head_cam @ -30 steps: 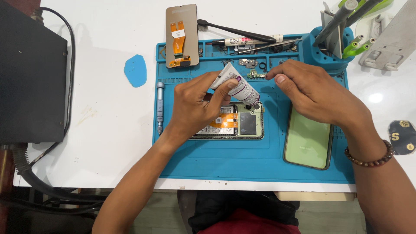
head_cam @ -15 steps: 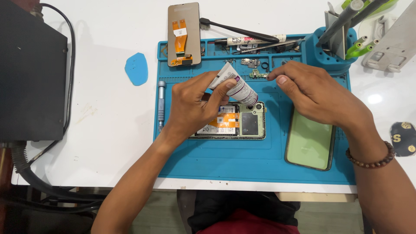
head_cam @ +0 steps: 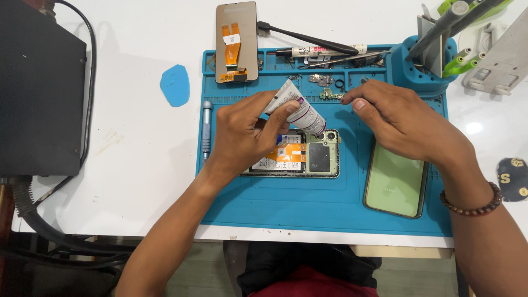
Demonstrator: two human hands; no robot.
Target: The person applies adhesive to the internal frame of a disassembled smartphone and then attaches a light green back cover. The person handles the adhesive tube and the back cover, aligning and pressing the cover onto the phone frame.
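Your left hand (head_cam: 247,132) grips a small white tube (head_cam: 297,107), tilted with its nozzle down at the upper corner of the opened phone (head_cam: 300,154), which lies flat at the middle of the blue mat (head_cam: 308,203). Your right hand (head_cam: 404,121) rests fingers-curled just beside the nozzle, holding nothing visible. The phone's back is off: the green back cover (head_cam: 396,181) lies apart to the right, and the detached screen (head_cam: 236,41) sits at the mat's far edge. Judged so, disassembly is done and reassembly remains. Open desk (head_cam: 132,137) lies left; the tool holder (head_cam: 423,66) crowds the right.
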